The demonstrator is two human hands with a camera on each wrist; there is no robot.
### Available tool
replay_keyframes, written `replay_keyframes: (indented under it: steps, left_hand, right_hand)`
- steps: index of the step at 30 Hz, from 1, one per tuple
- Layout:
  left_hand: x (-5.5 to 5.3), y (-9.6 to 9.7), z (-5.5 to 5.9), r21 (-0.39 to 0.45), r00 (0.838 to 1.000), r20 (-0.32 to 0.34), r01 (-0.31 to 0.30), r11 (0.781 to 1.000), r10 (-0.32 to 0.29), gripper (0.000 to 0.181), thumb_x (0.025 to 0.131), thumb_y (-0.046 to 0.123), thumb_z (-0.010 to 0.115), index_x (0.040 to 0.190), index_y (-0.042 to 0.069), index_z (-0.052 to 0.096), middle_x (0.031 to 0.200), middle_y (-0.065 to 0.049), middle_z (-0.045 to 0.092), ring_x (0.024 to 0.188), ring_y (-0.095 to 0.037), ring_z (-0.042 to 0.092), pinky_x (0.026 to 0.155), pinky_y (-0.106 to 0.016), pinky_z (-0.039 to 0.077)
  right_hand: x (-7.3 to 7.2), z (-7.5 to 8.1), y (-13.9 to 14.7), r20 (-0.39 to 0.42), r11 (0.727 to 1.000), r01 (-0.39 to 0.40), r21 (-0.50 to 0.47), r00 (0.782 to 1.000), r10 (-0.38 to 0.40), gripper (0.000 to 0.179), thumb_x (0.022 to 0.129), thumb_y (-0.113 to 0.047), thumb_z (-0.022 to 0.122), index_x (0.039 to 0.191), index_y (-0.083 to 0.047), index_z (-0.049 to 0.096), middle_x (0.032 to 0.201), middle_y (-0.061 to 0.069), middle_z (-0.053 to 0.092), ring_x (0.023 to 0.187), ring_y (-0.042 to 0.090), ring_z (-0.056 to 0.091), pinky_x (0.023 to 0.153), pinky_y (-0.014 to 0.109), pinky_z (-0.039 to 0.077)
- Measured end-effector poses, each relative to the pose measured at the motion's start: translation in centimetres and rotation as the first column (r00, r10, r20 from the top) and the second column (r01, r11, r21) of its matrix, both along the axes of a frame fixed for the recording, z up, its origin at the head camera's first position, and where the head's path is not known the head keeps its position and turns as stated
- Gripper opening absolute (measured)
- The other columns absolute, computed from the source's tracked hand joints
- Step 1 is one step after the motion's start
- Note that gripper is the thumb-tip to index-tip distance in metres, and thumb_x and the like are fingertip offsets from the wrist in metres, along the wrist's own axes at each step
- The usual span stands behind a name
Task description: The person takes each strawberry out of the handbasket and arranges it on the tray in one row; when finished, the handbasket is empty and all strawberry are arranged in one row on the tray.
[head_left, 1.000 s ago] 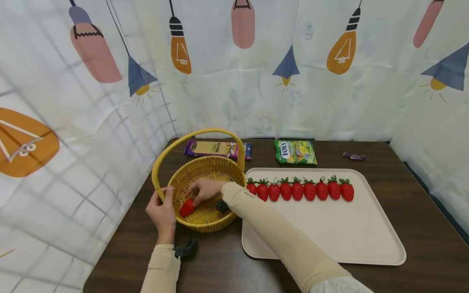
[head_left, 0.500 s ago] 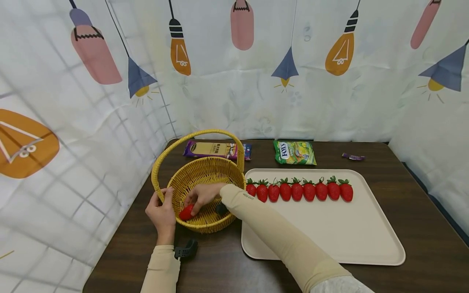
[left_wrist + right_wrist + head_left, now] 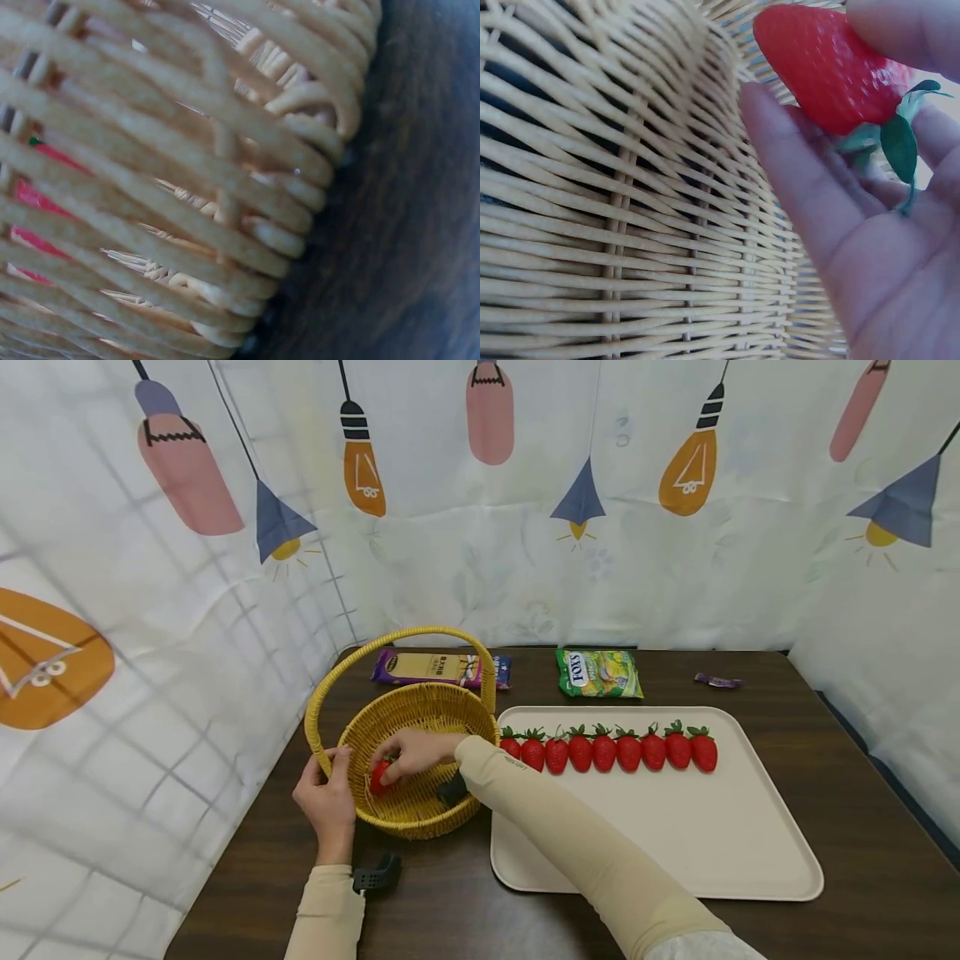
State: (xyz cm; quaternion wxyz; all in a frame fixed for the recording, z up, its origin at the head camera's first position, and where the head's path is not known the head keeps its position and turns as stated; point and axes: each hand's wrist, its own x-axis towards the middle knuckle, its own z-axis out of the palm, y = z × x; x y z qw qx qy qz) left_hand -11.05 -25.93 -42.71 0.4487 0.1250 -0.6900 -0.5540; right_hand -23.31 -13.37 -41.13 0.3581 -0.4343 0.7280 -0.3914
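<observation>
A yellow wicker basket [image 3: 420, 693] with a tall arched handle stands at the left of the table. My left hand [image 3: 327, 797] pinches it at the left rim, where the handle meets it. Inside the basket, my right hand [image 3: 412, 752] holds a red strawberry [image 3: 379, 778] with green leaves near the left wall. In the right wrist view the strawberry [image 3: 832, 67] lies between thumb and fingers, its leaves toward the palm. Through the weave in the left wrist view, patches of red show behind the basket's side [image 3: 187, 165].
Right of the basket lies a cream tray [image 3: 660, 843] bearing a row of several strawberries [image 3: 603, 752] near its far edge. Along the table's back are a purple snack pack [image 3: 435, 668], a green FOX'S bag [image 3: 600, 673] and a small purple wrapper [image 3: 717, 681].
My right hand has shifted the strawberry slightly up and away inside the basket and turned it, so its leaves now show at the top. The left hand keeps its grip on the basket.
</observation>
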Motion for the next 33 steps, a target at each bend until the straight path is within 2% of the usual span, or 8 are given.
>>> replay_keyframes:
  steps: [2,4,9,13,16,20,26,33]
  left_hand:
    - [0.0,-0.1,-0.1,-0.002,1.000,0.008,-0.008,1.000,0.008,0.027,0.093,0.017,0.068,0.091,-0.009,0.070,0.080,-0.005,0.069,0.064,-0.007,0.052,0.058,-0.018,0.041]
    - [0.0,-0.2,-0.1,0.000,1.000,0.013,-0.010,1.000,0.010,0.027,0.093,0.018,0.068,0.091,-0.009,0.070,0.079,-0.002,0.069,0.064,-0.006,0.052,0.058,-0.018,0.041]
    - [0.1,-0.2,-0.1,0.001,1.000,0.012,-0.011,1.000,0.011,0.029,0.093,0.018,0.068,0.092,-0.011,0.070,0.082,-0.009,0.070,0.066,-0.005,0.054,0.059,-0.017,0.042]
    - [0.1,-0.3,-0.1,-0.004,1.000,0.000,-0.008,1.000,0.008,0.025,0.093,0.013,0.067,0.092,-0.011,0.070,0.083,-0.011,0.070,0.065,-0.003,0.055,0.059,-0.017,0.042]
    - [0.0,-0.3,0.0,-0.002,1.000,-0.004,0.001,1.000,-0.001,0.021,0.092,0.010,0.067,0.092,-0.011,0.070,0.083,-0.009,0.070,0.064,-0.003,0.055,0.059,-0.017,0.042]
    - [0.0,-0.2,-0.1,0.004,1.000,0.001,0.003,1.000,-0.003,0.021,0.093,0.010,0.066,0.093,-0.011,0.070,0.083,-0.004,0.071,0.067,-0.005,0.058,0.060,-0.016,0.043]
    - [-0.1,-0.2,-0.1,0.012,1.000,-0.005,0.001,1.000,-0.001,0.022,0.093,0.011,0.067,0.093,-0.011,0.070,0.085,-0.007,0.072,0.071,-0.006,0.060,0.063,-0.017,0.045]
    - [-0.2,0.0,-0.1,0.004,1.000,-0.005,-0.013,1.000,0.013,0.019,0.092,0.008,0.067,0.092,-0.012,0.070,0.083,-0.011,0.072,0.067,0.000,0.057,0.060,-0.016,0.043]
  right_hand:
    - [0.0,0.4,0.3,0.026,0.999,0.026,-0.024,0.999,-0.026,0.034,0.090,-0.012,0.067,0.124,-0.006,0.065,0.102,-0.001,0.066,0.089,0.018,0.067,0.077,0.032,0.056]
    - [0.1,1.0,0.8,0.035,0.998,0.054,-0.042,0.998,-0.053,0.036,0.090,-0.012,0.067,0.126,-0.006,0.064,0.104,0.000,0.065,0.089,0.021,0.068,0.079,0.035,0.056]
    - [0.1,2.3,2.5,0.026,0.988,0.135,-0.071,0.991,-0.134,0.039,0.091,-0.015,0.069,0.128,-0.008,0.063,0.112,0.001,0.063,0.089,0.017,0.068,0.084,0.040,0.055]
    - [-0.1,2.8,4.1,0.012,0.973,0.205,-0.101,0.979,-0.205,0.039,0.089,-0.017,0.071,0.127,-0.012,0.064,0.114,-0.001,0.064,0.093,0.011,0.064,0.083,0.036,0.055]
    - [-0.2,2.9,5.4,0.020,0.961,0.242,-0.130,0.970,-0.242,0.036,0.089,-0.018,0.071,0.125,-0.014,0.065,0.115,-0.002,0.064,0.098,0.011,0.062,0.085,0.037,0.054]
    - [0.0,3.0,7.1,0.064,0.949,0.272,-0.162,0.962,-0.265,0.035,0.090,-0.016,0.069,0.125,-0.012,0.066,0.118,0.001,0.063,0.101,0.015,0.061,0.090,0.046,0.051]
    - [0.3,2.7,9.3,0.135,0.929,0.322,-0.182,0.944,-0.301,0.035,0.093,-0.013,0.066,0.127,-0.009,0.064,0.123,0.006,0.060,0.098,0.018,0.065,0.090,0.051,0.050]
    - [0.7,2.0,12.4,0.053,0.904,0.376,-0.201,0.926,-0.374,0.034,0.093,-0.023,0.066,0.127,-0.017,0.065,0.123,0.000,0.063,0.096,0.015,0.064,0.088,0.040,0.052]
